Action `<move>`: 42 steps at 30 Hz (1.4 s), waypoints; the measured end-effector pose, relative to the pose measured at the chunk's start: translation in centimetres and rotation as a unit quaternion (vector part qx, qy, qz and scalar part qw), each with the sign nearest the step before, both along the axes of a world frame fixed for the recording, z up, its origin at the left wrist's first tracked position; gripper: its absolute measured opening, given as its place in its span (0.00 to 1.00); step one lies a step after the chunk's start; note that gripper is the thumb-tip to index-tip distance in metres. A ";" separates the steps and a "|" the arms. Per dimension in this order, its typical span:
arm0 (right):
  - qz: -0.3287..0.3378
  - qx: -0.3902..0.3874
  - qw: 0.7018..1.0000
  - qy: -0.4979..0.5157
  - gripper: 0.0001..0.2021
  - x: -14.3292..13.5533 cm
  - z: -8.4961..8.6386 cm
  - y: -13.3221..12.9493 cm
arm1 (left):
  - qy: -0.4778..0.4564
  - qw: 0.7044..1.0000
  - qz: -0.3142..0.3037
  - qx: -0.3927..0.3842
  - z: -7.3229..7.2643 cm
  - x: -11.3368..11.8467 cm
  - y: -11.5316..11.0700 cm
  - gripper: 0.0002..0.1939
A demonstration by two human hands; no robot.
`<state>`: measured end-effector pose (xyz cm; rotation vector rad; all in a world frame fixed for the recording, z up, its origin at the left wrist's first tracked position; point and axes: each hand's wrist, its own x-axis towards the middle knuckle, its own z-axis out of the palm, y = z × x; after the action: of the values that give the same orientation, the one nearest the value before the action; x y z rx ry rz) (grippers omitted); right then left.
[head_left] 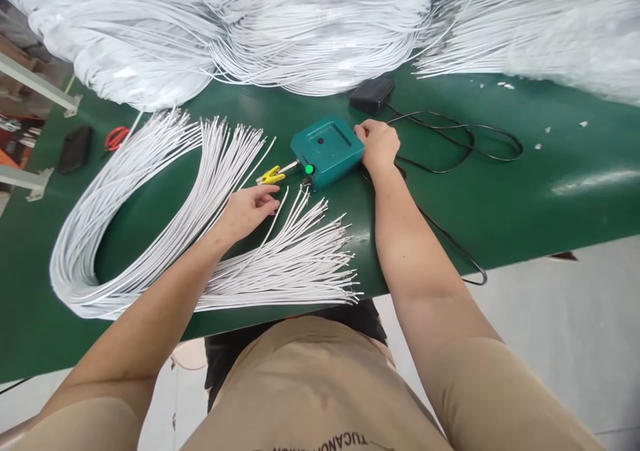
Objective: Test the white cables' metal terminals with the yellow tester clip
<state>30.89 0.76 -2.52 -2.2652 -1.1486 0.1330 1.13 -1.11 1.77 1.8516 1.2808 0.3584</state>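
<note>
A teal box-shaped device point(327, 148) with a green button point(310, 169) rests on the table between my hands. A yellow clip point(271, 176) is attached to a metal rod at its left end. My right hand point(379, 143) grips the far right end of the device, its fingers curled at the corner. Just below the yellow clip is my left hand point(250, 210), index finger stretched out and the others loosely bent, with nothing visible in them. A looped bundle of white wires point(75, 258) lies around and under my left forearm, its loose ends fanning out near both hands.
Big heaps of white wire point(320, 31) line the back of the green table point(530, 204). A black pedal-like block point(373, 96) with a black cable point(473, 141) sits behind the device. Red-handled scissors point(116, 138) and a dark flat object point(75, 149) lie left.
</note>
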 end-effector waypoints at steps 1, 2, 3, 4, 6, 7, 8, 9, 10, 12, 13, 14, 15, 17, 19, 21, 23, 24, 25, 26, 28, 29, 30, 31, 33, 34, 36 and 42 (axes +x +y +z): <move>0.004 0.001 1.000 0.003 0.15 0.0 0.0 -0.1 | -0.007 1.000 -0.006 -0.018 0.2 0.1 0.0 0.21; 0.008 0.001 1.000 0.006 0.15 0.0 0.0 -0.1 | -0.011 0.999 -0.011 -0.030 0.4 0.1 0.0 0.21; 0.011 0.002 1.000 0.007 0.15 0.0 0.0 -0.2 | -0.012 0.999 -0.013 -0.038 0.6 0.1 -0.1 0.21; 0.012 0.004 1.000 0.006 0.15 0.0 0.0 -0.2 | -0.011 0.999 -0.012 -0.043 0.7 0.0 -0.1 0.22; 0.010 0.008 1.000 0.003 0.15 -0.1 0.1 -0.2 | 0.003 0.999 -0.001 -0.041 0.8 -0.1 -0.2 0.23; 0.009 0.010 1.000 0.003 0.15 -0.1 0.1 -0.2 | 0.018 0.999 0.005 -0.029 0.8 -0.1 -0.2 0.23; 0.008 0.011 1.000 0.004 0.14 -0.1 0.2 -0.2 | 0.035 0.999 0.008 -0.010 0.8 0.0 -0.2 0.22; 0.008 0.012 1.000 0.006 0.14 -0.1 0.2 -0.2 | 0.055 0.998 0.005 0.013 0.7 0.2 -0.2 0.22; 0.008 0.012 1.000 0.009 0.14 -0.1 0.2 -0.2 | 0.075 0.997 0.001 0.037 0.6 0.4 -0.2 0.22; 0.009 0.011 1.000 0.013 0.15 -0.1 0.3 -0.2 | 0.104 0.992 -0.008 0.074 0.4 0.8 -0.3 0.22; 0.010 0.010 1.000 0.013 0.15 -0.1 0.3 -0.2 | 0.110 0.991 -0.009 0.079 0.3 1.0 -0.3 0.22; 0.011 0.009 1.000 0.011 0.15 -0.2 0.3 -0.2 | 0.103 0.992 -0.009 0.070 0.3 1.1 -0.3 0.22; 0.012 0.007 1.000 0.008 0.15 -0.2 0.3 -0.3 | 0.085 0.995 -0.012 0.046 0.3 1.2 -0.4 0.24; 0.014 0.002 1.000 -0.001 0.15 -0.2 0.3 -0.3 | 0.021 0.999 -0.024 -0.030 0.7 1.1 -0.6 0.26; 0.016 -0.003 1.000 -0.007 0.15 -0.3 0.4 -0.4 | -0.048 0.994 -0.029 -0.089 1.4 1.0 -1.0 0.26; 0.019 -0.006 1.000 -0.008 0.15 -0.3 0.5 -0.5 | -0.086 0.991 -0.016 -0.098 2.3 1.0 -1.3 0.21; 0.022 -0.008 1.000 -0.004 0.15 -0.3 0.5 -0.6 | -0.100 0.991 -0.002 -0.091 3.2 1.1 -1.7 0.18; 0.023 -0.009 1.000 -0.002 0.16 -0.3 0.6 -0.6 | -0.101 0.991 -0.002 -0.093 3.7 1.2 -1.8 0.17; 0.024 -0.009 1.000 0.000 0.16 -0.3 0.6 -0.6 | -0.099 0.991 -0.009 -0.094 4.1 1.4 -2.0 0.17; 0.026 -0.008 1.000 0.002 0.16 -0.3 0.5 -0.6 | -0.095 0.991 -0.020 -0.090 4.6 1.5 -2.2 0.16; 0.028 -0.006 1.000 0.001 0.16 -0.3 0.5 -0.6 | -0.076 0.994 -0.049 -0.068 5.3 1.8 -2.7 0.16; 0.029 -0.004 1.000 -0.001 0.16 -0.3 0.4 -0.5 | -0.061 0.995 -0.064 -0.050 5.5 1.9 -3.1 0.17; 0.029 -0.003 1.000 -0.002 0.16 -0.3 0.4 -0.5 | -0.045 0.995 -0.081 -0.033 5.7 2.0 -3.5 0.17; 0.029 -0.003 1.000 -0.003 0.16 -0.3 0.3 -0.5 | -0.030 0.994 -0.099 -0.021 5.8 2.1 -3.9 0.18; 0.030 -0.003 1.000 -0.004 0.16 -0.3 0.3 -0.5 | -0.011 0.991 -0.135 -0.002 5.9 2.2 -4.6 0.17; 0.032 -0.003 0.999 -0.004 0.16 -0.3 0.2 -0.5 | -0.008 0.989 -0.149 0.008 5.9 2.2 -5.0 0.16; 0.037 -0.003 0.999 -0.002 0.16 -0.2 0.2 -0.5 | -0.007 0.987 -0.161 0.018 5.9 2.2 -5.4 0.14; 0.048 -0.003 0.999 0.014 0.17 -0.2 0.2 -0.5 | -0.047 0.988 -0.079 -0.123 6.7 2.3 -5.7 0.12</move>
<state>30.72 0.26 -2.28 -2.2069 -1.2442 0.2044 3.38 -6.83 8.46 1.6916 1.0554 0.1909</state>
